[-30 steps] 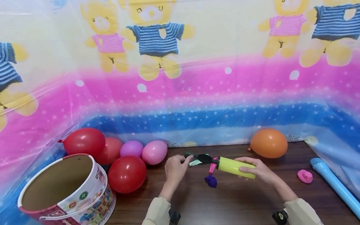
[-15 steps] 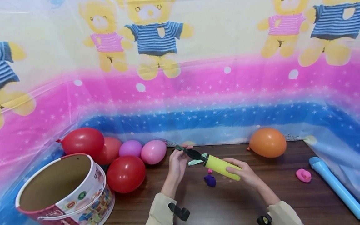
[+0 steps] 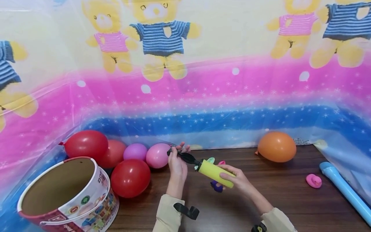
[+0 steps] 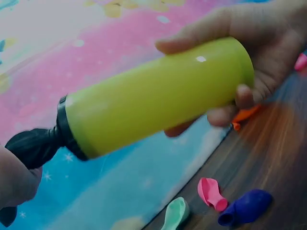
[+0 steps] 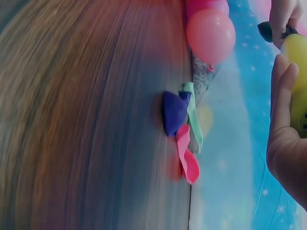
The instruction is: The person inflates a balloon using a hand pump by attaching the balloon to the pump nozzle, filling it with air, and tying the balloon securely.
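A yellow-green balloon pump [image 3: 215, 173] is held at its plain end by my right hand [image 3: 237, 180], thumb on one side and fingers on the other. From the pump's black collar extends a limp black balloon [image 3: 186, 158], which appears fitted over the nozzle. My left hand [image 3: 177, 167] pinches the balloon's far end, palm partly turned up. Both hands are above the table, with the pump tilted. Below lie uninflated balloons: a mint green one [image 4: 175, 213], a pink one [image 4: 211, 192] and a purple one [image 4: 247, 207].
Several inflated balloons, including a red balloon [image 3: 131, 178], stand left behind a large bucket [image 3: 101, 185]. An orange balloon [image 3: 277, 147] sits at the back right. Further right are a pink toy duck [image 3: 314, 181] and a long blue tube [image 3: 346, 190]. A printed cloth [image 3: 203, 122] hangs behind the table.
Both hands have moved left with the pump and black balloon, and the pump tilts more steeply. The left hand has turned its palm upward. Other items stay in place.
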A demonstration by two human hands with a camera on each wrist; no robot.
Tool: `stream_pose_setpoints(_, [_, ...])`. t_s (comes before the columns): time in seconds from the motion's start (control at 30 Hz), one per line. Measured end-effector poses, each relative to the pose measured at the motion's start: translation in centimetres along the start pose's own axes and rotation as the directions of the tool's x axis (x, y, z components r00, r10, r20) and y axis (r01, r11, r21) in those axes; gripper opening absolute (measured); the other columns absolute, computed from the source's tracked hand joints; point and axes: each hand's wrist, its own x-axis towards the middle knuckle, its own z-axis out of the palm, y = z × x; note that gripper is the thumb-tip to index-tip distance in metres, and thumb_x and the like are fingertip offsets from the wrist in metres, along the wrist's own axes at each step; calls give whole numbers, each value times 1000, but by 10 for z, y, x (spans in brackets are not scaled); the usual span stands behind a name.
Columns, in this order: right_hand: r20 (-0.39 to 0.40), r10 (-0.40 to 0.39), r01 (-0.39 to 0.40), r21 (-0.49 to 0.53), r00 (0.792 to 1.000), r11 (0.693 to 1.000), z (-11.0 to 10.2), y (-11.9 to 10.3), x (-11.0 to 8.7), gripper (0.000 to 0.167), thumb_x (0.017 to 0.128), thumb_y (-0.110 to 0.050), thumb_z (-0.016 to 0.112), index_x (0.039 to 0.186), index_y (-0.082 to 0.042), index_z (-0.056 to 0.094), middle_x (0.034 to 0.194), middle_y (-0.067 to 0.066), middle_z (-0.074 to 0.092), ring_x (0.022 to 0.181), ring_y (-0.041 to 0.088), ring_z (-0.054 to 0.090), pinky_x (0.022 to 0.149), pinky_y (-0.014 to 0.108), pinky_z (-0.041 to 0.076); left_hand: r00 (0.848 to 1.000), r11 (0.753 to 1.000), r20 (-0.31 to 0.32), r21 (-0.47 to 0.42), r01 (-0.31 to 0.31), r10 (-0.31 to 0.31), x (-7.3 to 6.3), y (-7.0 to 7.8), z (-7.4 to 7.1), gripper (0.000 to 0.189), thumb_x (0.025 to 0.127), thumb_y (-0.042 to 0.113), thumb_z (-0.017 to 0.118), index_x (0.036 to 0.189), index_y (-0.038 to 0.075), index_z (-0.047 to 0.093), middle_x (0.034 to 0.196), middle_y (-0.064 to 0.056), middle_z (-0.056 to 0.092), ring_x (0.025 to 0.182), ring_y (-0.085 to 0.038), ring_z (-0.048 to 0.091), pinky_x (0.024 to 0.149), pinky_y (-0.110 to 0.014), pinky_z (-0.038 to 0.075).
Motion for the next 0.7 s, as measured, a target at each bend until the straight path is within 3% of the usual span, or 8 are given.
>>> stream_pose_setpoints(0.13, [20,-8,7,49,1000,999,17,-2,7,57,100,-27,55,146,1,36,114,16,58,82,15,73,68,28,58,990,999,-131,-3,-54,53,7,3,1,37,105,37,26,88,11,46,78,2,66,66,-11,67,75,-29,57])
stream_pose_setpoints(0.23, [58,4,-10,103,998,995,35,-3,13,60,99,-28,55,149,-1,33,115,17,59,80,16,74,66,26,58,963,991,-236,8,-135,133,14,7,1,39,106,36,27,85,10,47,62,3,55,50,-10,57,61,-27,55])
stream_pose_setpoints(0.3, [79,7,-17,132,997,991,46,-5,16,62,99,-28,56,150,-4,32,117,18,59,79,17,74,64,25,57,945,982,-270,11,-190,186,20,10,0,39,106,34,28,86,8,48,57,3,47,44,-9,50,54,-26,52])
stream_pose_setpoints(0.37, [86,-5,-8,149,996,989,55,-6,17,63,99,-27,56,152,-5,30,118,19,58,77,17,73,63,24,57,940,975,-263,13,-223,219,23,14,-1,36,107,32,28,87,9,48,57,3,44,42,-9,47,52,-25,50])
stream_pose_setpoints(0.47, [66,-28,18,152,997,988,61,-7,19,63,99,-26,57,152,-4,29,116,20,56,73,15,73,59,23,56,952,976,-226,-25,-217,205,27,19,-4,35,107,30,28,87,9,47,58,2,45,43,-10,45,52,-25,48])
stream_pose_setpoints(0.57, [51,-29,21,142,998,990,64,-7,19,62,99,-25,57,151,-5,30,113,19,57,71,13,72,58,22,55,970,984,-203,-91,-152,131,27,22,-5,38,107,32,28,80,10,44,61,1,53,46,-12,46,56,-26,48])
stream_pose_setpoints(0.7, [40,-8,3,119,999,993,66,-5,18,59,99,-27,56,151,-10,34,112,17,58,70,13,72,59,23,55,984,989,-168,-130,-73,51,26,23,-8,40,106,36,27,78,11,41,74,-1,68,52,-13,57,58,-25,52])
